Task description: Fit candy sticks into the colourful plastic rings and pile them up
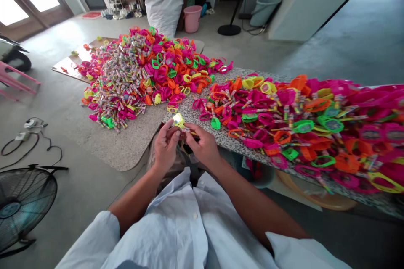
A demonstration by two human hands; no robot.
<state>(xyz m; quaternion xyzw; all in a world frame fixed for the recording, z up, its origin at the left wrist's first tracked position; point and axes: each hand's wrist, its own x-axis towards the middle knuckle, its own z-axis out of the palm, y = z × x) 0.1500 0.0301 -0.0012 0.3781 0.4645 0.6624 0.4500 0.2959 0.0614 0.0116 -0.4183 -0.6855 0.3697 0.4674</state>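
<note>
A yellow toy watch point(178, 120) with a pale, shiny face is held up just past the near edge of the stone table. My left hand point(166, 147) is closed on its left side, thumb and fingertips pinching it. From the other side my right hand point(203, 145) grips the same watch near its strap, where a thin piece shows by the fingers, too small to make out. Beyond my hands, a heap of pink, orange, green and yellow toy watches point(170, 71) lies beside many small striped tubes point(121, 67). More toy watches point(303, 126), several with tubes attached, cover the table to my right.
The speckled stone table point(126, 151) bends in a corner before me. At left on the floor stand a black fan point(25, 210), cables point(31, 134) and a pink stool point(15, 75). Behind are a white sack point(167, 0), a pink bucket point(192, 19) and a grey bin point(264, 11).
</note>
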